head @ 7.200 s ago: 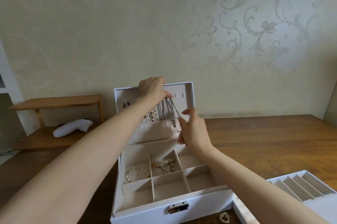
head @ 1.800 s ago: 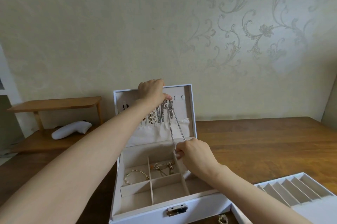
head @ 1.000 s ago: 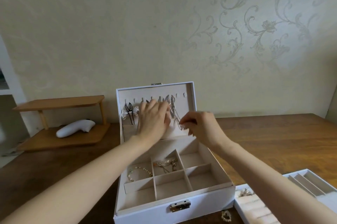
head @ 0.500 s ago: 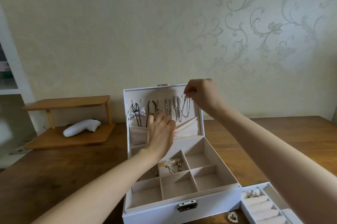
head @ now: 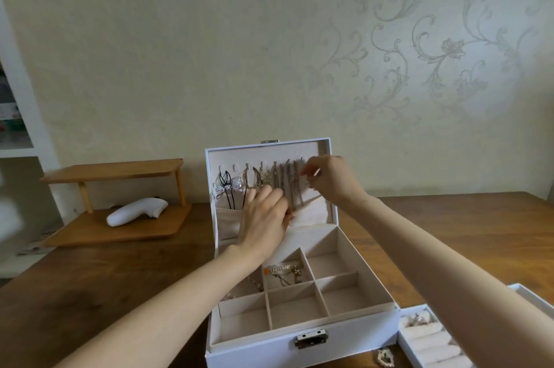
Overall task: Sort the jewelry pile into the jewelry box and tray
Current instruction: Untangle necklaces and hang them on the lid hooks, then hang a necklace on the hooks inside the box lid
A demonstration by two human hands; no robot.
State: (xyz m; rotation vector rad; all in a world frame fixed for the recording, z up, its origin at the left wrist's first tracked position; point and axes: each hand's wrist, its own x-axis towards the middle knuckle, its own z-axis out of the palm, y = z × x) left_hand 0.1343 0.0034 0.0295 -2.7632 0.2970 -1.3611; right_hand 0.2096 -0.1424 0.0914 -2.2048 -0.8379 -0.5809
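The white jewelry box [head: 344,340] stands open on the table, its lid [head: 328,145] upright. Several necklaces [head: 289,184] hang from hooks inside the lid, above a fabric pocket [head: 311,213]. My right hand [head: 332,181] pinches a silver chain at the right end of the row. My left hand [head: 263,217] reaches into the lid with fingers extended against the pocket edge and the chains' lower ends. A bracelet [head: 283,270] lies in a middle compartment. The white tray [head: 425,337] at the bottom right holds a ring [head: 418,319].
A small heart-shaped piece [head: 385,360] lies on the wooden table [head: 90,292] between box and tray. A wooden two-level stand [head: 117,172] with a white object [head: 136,211] sits at the back left. The wall is close behind the box.
My right hand has dropped a little from the top hooks to the chains' upper part. My left hand stays at the pocket, its fingers now closer to the chains.
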